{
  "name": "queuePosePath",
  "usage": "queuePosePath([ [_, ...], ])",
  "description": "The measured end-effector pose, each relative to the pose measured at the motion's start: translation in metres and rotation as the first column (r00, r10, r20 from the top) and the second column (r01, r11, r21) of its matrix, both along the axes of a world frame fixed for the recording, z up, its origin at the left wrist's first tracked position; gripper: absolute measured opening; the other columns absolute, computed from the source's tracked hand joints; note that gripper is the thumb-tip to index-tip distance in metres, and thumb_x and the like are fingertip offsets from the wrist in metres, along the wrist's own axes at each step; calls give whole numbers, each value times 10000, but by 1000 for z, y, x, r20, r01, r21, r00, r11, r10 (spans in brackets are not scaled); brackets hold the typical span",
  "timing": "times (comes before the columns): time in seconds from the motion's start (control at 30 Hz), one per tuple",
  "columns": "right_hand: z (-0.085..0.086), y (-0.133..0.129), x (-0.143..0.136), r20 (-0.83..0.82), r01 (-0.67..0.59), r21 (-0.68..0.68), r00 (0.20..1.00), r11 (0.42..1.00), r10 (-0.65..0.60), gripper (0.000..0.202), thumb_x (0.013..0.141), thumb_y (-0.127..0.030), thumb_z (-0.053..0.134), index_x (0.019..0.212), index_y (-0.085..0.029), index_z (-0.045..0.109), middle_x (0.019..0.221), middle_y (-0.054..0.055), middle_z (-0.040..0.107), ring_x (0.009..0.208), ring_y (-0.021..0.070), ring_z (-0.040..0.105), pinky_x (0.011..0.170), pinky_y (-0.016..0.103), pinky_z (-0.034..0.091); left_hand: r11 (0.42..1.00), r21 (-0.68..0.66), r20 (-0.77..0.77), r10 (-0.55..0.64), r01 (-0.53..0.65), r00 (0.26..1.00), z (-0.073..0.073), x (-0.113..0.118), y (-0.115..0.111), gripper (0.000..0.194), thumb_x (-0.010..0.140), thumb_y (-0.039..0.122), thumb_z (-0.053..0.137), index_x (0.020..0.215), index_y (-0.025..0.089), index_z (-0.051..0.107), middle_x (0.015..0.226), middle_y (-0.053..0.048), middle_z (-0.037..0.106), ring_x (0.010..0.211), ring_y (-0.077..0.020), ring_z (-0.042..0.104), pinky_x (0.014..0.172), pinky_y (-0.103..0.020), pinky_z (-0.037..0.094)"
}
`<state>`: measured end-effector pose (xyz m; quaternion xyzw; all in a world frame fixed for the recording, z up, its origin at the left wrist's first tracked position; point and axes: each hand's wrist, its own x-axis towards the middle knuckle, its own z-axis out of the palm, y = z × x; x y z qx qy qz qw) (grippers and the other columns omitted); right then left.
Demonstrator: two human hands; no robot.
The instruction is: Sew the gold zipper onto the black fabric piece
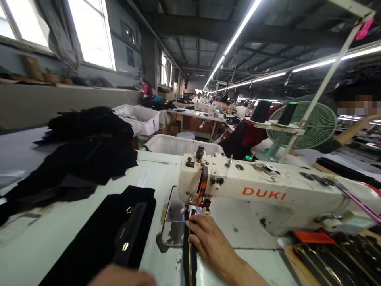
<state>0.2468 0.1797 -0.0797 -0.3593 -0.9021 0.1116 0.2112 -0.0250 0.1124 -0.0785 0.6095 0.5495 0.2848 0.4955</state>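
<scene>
My right hand point(210, 241) lies flat on a narrow black strap point(190, 258), pressing it onto the metal plate under the needle of a cream DUKI sewing machine point(268, 194). The strap runs from the presser foot toward me. My left hand point(122, 277) shows only as a blurred edge at the bottom of the frame, next to a flat black fabric piece point(101, 234) with small metal fittings. Whether that hand holds anything cannot be seen.
A heap of black fabric point(86, 151) sits at the left. White plastic bins point(178, 145) stand behind the machine. A green fan point(315, 125) and black thread cones point(262, 111) stand at the right. A person sits beyond the fan; others work farther back.
</scene>
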Motion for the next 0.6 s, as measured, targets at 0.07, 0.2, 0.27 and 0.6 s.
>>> queuePosePath([
  [0.07,2,-4,-1,-6,-3,-52,1000,999,3,386,936,-215,575,1320,-224,528,1318,65,531,1209,244,491,1073,416,441,973,223,-308,132,-63,942,21,-38,40,515,780,675,534,1130,324,670,1213,-42,643,1191,-349,531,1123,-520,285],
  [0.2,-2,-22,0,-11,31,-112,999,993,-33,561,880,-389,678,1381,-268,457,1399,45,467,1294,259,424,1105,395,411,899,426,-529,158,99,834,31,-65,116,680,721,568,632,1282,191,564,1347,-133,527,1283,-346,418,1129,-483,250],
  [0.27,-6,-29,0,-4,48,-83,999,995,-49,604,869,-444,682,1395,-281,433,1415,43,451,1311,276,409,1104,413,411,910,394,-509,101,127,855,23,-52,127,533,753,552,607,1141,187,632,1158,-116,614,1136,-323,521,1040,-457,367],
  [0.6,-35,-14,-12,-65,60,360,997,931,-39,313,885,-230,514,1186,-153,547,1154,111,578,1063,262,553,969,366,530,854,517,-422,197,56,885,-13,33,82,472,848,434,538,1245,182,567,1299,-112,572,1266,-334,470,1100,-533,358],
])
